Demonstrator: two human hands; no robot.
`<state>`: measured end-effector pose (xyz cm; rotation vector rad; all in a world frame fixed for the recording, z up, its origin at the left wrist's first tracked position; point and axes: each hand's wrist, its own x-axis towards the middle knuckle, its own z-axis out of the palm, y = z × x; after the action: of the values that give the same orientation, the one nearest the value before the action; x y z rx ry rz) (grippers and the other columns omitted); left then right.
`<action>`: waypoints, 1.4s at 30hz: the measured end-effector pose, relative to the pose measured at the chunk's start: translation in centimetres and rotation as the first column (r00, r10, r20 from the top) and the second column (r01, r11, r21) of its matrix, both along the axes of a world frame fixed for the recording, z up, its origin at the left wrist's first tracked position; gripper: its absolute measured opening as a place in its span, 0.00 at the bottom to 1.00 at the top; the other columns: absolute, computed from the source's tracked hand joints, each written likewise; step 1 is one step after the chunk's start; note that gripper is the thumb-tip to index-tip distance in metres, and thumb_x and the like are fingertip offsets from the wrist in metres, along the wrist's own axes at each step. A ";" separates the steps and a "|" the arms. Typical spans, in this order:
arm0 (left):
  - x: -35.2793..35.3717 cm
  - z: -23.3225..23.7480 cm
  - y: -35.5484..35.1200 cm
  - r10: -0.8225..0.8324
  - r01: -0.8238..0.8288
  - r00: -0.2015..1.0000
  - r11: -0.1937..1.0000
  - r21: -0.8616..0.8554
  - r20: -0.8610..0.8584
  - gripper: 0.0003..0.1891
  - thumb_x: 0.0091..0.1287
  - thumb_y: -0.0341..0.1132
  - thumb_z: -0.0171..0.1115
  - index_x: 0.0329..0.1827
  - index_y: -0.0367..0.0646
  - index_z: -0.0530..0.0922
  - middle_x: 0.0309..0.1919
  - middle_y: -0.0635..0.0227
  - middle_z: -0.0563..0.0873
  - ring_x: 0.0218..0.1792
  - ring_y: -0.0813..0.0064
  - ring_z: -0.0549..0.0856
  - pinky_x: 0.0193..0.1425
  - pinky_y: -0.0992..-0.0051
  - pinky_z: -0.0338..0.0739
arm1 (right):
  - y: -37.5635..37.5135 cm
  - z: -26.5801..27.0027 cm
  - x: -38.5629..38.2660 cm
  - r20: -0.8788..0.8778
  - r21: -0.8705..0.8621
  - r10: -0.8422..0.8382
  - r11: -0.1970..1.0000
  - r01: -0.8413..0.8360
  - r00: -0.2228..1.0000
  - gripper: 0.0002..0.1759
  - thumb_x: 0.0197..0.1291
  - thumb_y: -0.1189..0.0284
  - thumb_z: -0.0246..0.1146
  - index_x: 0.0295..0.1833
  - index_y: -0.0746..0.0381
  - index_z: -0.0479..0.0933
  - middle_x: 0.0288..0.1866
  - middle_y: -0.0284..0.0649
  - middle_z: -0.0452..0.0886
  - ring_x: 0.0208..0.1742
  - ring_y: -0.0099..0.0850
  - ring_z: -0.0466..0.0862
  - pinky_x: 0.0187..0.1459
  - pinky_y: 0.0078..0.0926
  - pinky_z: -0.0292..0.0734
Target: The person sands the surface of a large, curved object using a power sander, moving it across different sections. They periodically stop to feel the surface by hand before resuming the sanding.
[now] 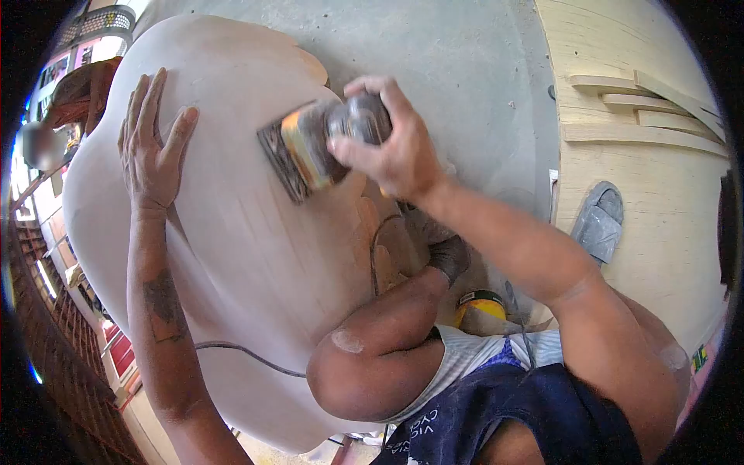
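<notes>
A large, smooth, pale curved form lies in front of me, with brownish bare patches along its right side. My right hand grips the top of an electric sander, fingers wrapped round its dark body. The sander's flat pad is against the pale surface, and the tool is smeared by motion. Flat on the form's left part rests my left hand, fingers stretched out and holding nothing. A dark power cord crosses the form and runs by my bent knee.
Several curved wooden strips and a grey slide sandal lie on a plywood sheet at right. A yellow-and-black container stands on the grey floor beside my leg. Along the left edge is a dark metal grille.
</notes>
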<state>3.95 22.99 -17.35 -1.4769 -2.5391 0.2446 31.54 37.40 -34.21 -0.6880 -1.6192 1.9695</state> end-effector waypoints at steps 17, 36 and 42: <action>-0.3 -0.3 0.0 0.011 -0.011 0.999 1.000 0.025 0.033 0.42 0.71 0.69 0.63 0.84 0.58 0.74 0.84 0.53 0.71 0.86 0.50 0.67 0.90 0.48 0.55 | -4.3 -2.1 7.1 0.060 0.054 0.149 0.987 -0.153 0.987 0.38 0.54 0.64 0.80 0.68 0.56 0.70 0.60 0.50 0.76 0.63 0.49 0.80 0.66 0.46 0.77; -1.0 -0.4 -0.1 -0.008 0.006 0.999 0.999 0.038 0.038 0.42 0.71 0.70 0.62 0.84 0.59 0.74 0.84 0.55 0.72 0.85 0.52 0.68 0.90 0.48 0.56 | -6.9 -8.7 10.3 0.243 -0.264 0.215 0.953 -0.149 0.946 0.43 0.58 0.59 0.82 0.72 0.58 0.67 0.55 0.45 0.80 0.56 0.36 0.82 0.61 0.39 0.79; -1.0 -0.5 -0.4 -0.001 0.002 1.000 1.000 0.028 -0.015 0.40 0.72 0.68 0.62 0.84 0.60 0.74 0.84 0.56 0.72 0.85 0.51 0.68 0.89 0.48 0.57 | -1.0 -4.5 4.0 0.113 -0.290 0.227 0.939 -0.186 0.967 0.42 0.56 0.57 0.82 0.70 0.58 0.69 0.58 0.48 0.80 0.59 0.40 0.82 0.63 0.42 0.79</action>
<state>2.93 22.62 -17.90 -1.4612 -2.5190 0.2178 35.50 36.35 -38.72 -0.8109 -1.5672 2.3815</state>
